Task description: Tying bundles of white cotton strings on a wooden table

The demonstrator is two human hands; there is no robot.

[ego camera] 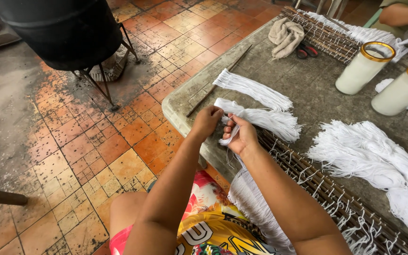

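Note:
My left hand [207,120] and my right hand [241,136] meet at the near edge of a grey table [308,89]. Both grip the folded end of a bundle of white strings [265,119] that lies across the table edge. A loose strand loops down from my right hand. A second white string bundle [253,89] lies just beyond the first. A rack of dark sticks [327,189] with white strings tied on runs along the table's near side, by my right forearm.
A big heap of white strings [378,160] lies at the right. Two white cylinders with gold rims [362,68] [402,89] stand at the back. Also there: a beige cloth [285,35], a thin stick [218,80], another person's arm [402,14], a black drum on a stand [62,28] on the tiled floor.

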